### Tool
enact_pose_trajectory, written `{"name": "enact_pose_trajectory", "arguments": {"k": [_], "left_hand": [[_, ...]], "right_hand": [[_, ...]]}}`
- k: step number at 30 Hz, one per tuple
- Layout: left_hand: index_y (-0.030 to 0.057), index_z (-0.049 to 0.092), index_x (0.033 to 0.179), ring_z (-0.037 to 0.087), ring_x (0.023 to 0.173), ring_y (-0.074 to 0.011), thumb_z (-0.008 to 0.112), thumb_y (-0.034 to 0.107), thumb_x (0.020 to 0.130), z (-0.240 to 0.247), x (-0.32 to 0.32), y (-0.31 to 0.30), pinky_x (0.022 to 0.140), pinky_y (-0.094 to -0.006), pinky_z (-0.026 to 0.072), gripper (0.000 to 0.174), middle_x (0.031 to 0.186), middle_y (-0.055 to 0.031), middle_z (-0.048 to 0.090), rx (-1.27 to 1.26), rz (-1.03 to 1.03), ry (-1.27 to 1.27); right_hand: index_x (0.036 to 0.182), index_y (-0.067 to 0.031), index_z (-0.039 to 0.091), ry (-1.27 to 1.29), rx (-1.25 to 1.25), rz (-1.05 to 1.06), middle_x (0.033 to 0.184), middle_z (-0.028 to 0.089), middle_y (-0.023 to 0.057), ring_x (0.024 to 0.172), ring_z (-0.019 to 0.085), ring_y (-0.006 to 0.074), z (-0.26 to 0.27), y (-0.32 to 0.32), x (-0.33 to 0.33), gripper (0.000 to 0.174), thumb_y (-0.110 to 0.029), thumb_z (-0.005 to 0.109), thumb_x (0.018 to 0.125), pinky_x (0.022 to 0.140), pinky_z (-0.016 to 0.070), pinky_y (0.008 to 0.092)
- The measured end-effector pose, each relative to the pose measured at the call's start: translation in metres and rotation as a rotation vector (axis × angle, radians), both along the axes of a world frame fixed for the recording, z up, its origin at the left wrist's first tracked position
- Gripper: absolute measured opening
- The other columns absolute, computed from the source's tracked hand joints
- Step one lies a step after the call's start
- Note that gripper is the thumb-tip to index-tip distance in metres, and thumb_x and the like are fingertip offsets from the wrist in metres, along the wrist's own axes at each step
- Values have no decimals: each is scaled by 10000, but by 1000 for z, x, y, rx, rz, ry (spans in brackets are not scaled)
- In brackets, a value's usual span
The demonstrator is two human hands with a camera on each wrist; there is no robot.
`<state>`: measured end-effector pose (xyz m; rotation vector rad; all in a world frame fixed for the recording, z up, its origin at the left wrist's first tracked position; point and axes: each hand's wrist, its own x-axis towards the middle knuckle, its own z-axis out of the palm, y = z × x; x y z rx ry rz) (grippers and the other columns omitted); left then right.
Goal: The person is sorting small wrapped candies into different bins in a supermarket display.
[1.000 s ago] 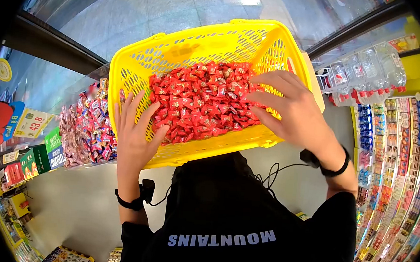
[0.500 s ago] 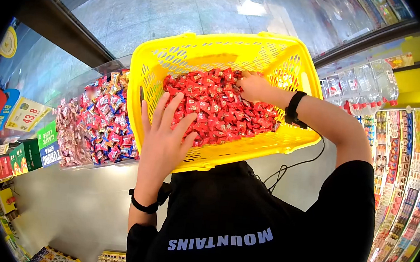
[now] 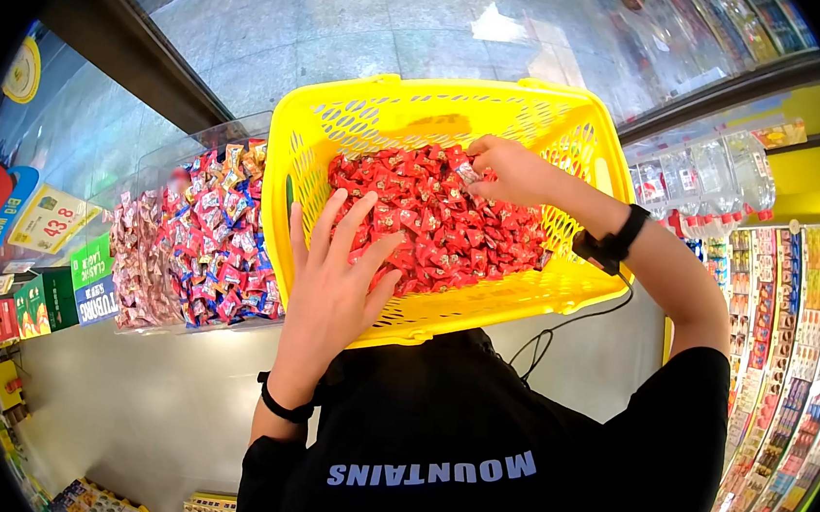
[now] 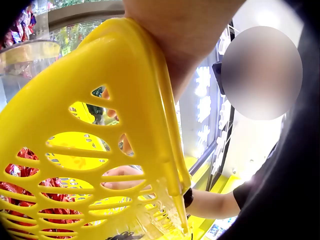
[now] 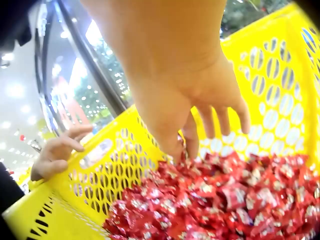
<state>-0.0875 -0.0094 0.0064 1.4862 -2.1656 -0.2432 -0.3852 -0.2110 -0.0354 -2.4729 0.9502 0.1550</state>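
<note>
Many red-wrapped candies [image 3: 433, 219] fill the bottom of a yellow basket [image 3: 393, 337]. My right hand [image 3: 524, 173] is at the far right part of the pile; in the right wrist view, the thumb and index finger of that hand [image 5: 185, 95] pinch a red candy [image 5: 183, 145] just above the heap, other fingers extended. My left hand [image 3: 330, 283], fingers spread, lies over the basket's near left rim, and the right wrist view shows it [image 5: 57, 152] at the rim. The basket wall [image 4: 120, 65] hides most of the candies in the left wrist view.
Left of the basket, a clear bin holds mixed candies [image 3: 224, 259] beside pink ones [image 3: 141, 262]. A price sign [image 3: 54, 220] stands farther left. Clear bottles [image 3: 695, 179] are at the right, above packed shelves [image 3: 791, 358]. A black cable [image 3: 544, 336] hangs near the basket.
The right hand went from above the basket down into the candies, then rose slightly with one pinched. The basket sits farther right and lower in the head view; the left hand stays spread.
</note>
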Motion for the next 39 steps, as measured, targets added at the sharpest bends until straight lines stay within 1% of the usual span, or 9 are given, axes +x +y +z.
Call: {"name": "enact_pose_trajectory", "arguments": {"k": [4, 11, 16, 19, 23, 27, 32, 35, 39], "left_hand": [[165, 750, 1225, 376, 1526, -379, 822, 251, 882, -4, 1, 0, 1295, -627, 157, 361, 1584, -101, 514, -27, 4, 7], [142, 752, 1224, 397, 1518, -379, 833, 296, 878, -4, 0, 0, 1288, -631, 168, 387, 1570, -96, 530, -35, -20, 47], [151, 752, 1229, 426, 1504, -383, 850, 341, 865, 2, -1, 1, 1274, -662, 171, 422, 1543, -93, 557, -25, -75, 122], [160, 752, 1232, 428, 1503, -374, 849, 372, 862, 0, 1, 4, 1267, -678, 172, 438, 1529, -84, 564, -23, -117, 129], [161, 754, 1222, 432, 1499, -357, 844, 420, 857, 2, 2, 4, 1265, -685, 172, 457, 1508, -69, 575, -46, -124, 176], [149, 760, 1145, 463, 1469, -367, 874, 406, 823, 2, 3, 3, 1262, -678, 184, 428, 1457, -65, 615, -90, -118, 241], [152, 756, 1057, 511, 1422, -369, 884, 275, 788, 6, 13, 6, 1260, -666, 196, 323, 1416, -52, 642, -191, 0, 221], [167, 757, 1065, 533, 1394, -362, 881, 195, 770, 6, 35, 11, 1255, -648, 228, 321, 1406, -58, 643, -298, 154, 163], [139, 765, 1122, 530, 1393, -382, 885, 146, 787, -19, 87, 22, 1216, -608, 314, 356, 1421, -99, 637, -418, 422, 69]], "right_hand": [[967, 2, 785, -86, 33, 125, 1329, 661, 182, 1229, 642, 364, 60, 41, 21, 263, -252, 811, 906, 1054, 517, 448], [932, -5, 745, -133, 115, 193, 1367, 633, 157, 1266, 619, 352, 96, 84, 43, 248, -246, 805, 915, 1059, 515, 447], [900, -64, 710, -270, -354, 352, 1383, 627, 117, 1358, 587, 344, 99, 106, 52, 163, -154, 790, 790, 1140, 481, 504], [901, -75, 713, -332, -511, 421, 1400, 627, 115, 1366, 582, 344, 100, 110, 56, 153, -147, 775, 780, 1148, 472, 531], [927, -87, 705, -431, -555, 403, 1446, 622, 103, 1386, 567, 321, 101, 112, 58, 148, -158, 742, 802, 1174, 438, 540], [907, -81, 681, -482, -608, 412, 1424, 634, 107, 1346, 594, 326, 105, 115, 62, 142, -147, 752, 802, 1151, 460, 550], [960, -81, 712, -555, -530, 360, 1389, 638, 106, 1322, 599, 332, 100, 110, 68, 189, -138, 777, 792, 1138, 473, 525], [995, -82, 735, -441, -448, 243, 1377, 628, 109, 1327, 585, 342, 83, 103, 69, 230, -127, 791, 777, 1132, 478, 499], [1053, -72, 741, -188, -326, 351, 1403, 601, 143, 1318, 577, 382, 64, 94, 66, 246, -129, 803, 823, 1111, 483, 502]]}}
